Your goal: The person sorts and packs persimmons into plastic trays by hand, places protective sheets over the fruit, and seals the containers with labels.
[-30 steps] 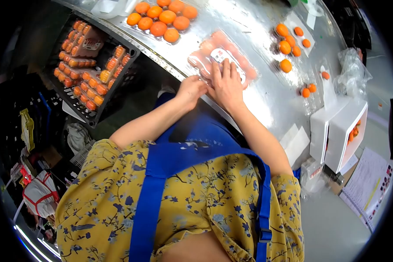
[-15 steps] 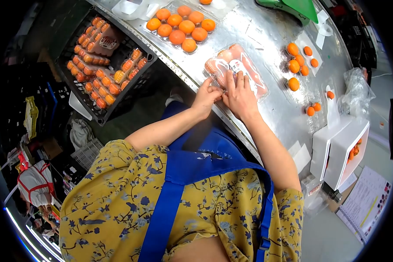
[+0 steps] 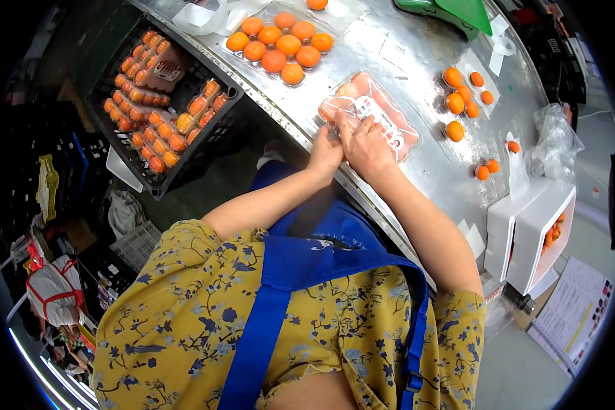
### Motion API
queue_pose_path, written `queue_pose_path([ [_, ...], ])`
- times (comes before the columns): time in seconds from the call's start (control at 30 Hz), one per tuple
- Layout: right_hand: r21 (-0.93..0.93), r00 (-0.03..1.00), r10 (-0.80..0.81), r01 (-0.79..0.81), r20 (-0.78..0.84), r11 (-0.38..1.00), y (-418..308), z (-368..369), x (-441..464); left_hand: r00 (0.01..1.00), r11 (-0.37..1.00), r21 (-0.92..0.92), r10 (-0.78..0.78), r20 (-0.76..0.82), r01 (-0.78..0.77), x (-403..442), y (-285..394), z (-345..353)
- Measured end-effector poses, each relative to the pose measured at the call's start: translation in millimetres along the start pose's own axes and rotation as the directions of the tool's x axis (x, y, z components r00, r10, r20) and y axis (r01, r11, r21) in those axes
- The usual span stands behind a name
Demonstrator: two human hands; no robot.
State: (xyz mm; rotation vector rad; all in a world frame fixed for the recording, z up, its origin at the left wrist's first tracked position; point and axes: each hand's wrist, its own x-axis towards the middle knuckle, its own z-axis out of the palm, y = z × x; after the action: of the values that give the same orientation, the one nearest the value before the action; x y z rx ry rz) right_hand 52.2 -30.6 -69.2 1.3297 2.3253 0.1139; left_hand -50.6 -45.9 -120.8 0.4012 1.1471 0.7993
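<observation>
The labelled pack (image 3: 391, 111) lies flat at the counter's (image 3: 427, 195) near edge. Right hand (image 3: 370, 149) rests on it, grip released; left hand's (image 3: 326, 152) grip I cannot tell. Light, even pressure should avoid crushing.

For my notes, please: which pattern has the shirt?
The shirt is yellow with blue flowers, clearest in the head view.

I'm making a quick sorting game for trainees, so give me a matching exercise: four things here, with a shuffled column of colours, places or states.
1. Labelled pack
2. Black crate
3. Apron
4. Shirt

A. Plain blue cloth
B. Partly under the right hand
C. Yellow with a flower pattern
D. Beside the metal table

Pairs: 1-B, 2-D, 3-A, 4-C
</observation>
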Motion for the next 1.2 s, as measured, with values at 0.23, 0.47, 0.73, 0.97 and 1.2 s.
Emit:
queue_pose_path([
  [0.23, 0.015, 1.000, 0.015, -0.015, -0.011, 1.000, 1.5, -4.8, -2.1, 0.990, 0.993, -0.061, -0.093, 0.105, 0.099, 0.2, 10.1, 4.5],
  [0.47, 0.052, 0.998, 0.051, -0.049, -0.029, 0.997, 1.1, -11.8, -2.5, 0.988, 0.990, -0.024, -0.134, 0.073, 0.136, 9.6, 8.1, 3.0],
  [0.73, 0.480, 0.992, 0.087, -0.030, -0.096, 0.877, 83.6, -37.9, 12.2, 0.981, 0.979, 0.069, -0.193, 0.031, 0.191, 8.4, 1.0, -9.0],
  [0.97, 0.469, 0.998, 0.050, -0.027, -0.037, 0.883, 136.5, -45.7, 32.3, 0.980, 0.976, 0.143, -0.178, 0.084, 0.165, 8.5, 2.1, -6.5],
  [1.2, 0.634, 0.987, 0.072, 0.034, -0.140, 0.773, 176.5, -56.9, 42.3, 0.966, 0.959, 0.152, -0.251, 0.066, 0.239, 3.7, 14.7, 2.3],
])
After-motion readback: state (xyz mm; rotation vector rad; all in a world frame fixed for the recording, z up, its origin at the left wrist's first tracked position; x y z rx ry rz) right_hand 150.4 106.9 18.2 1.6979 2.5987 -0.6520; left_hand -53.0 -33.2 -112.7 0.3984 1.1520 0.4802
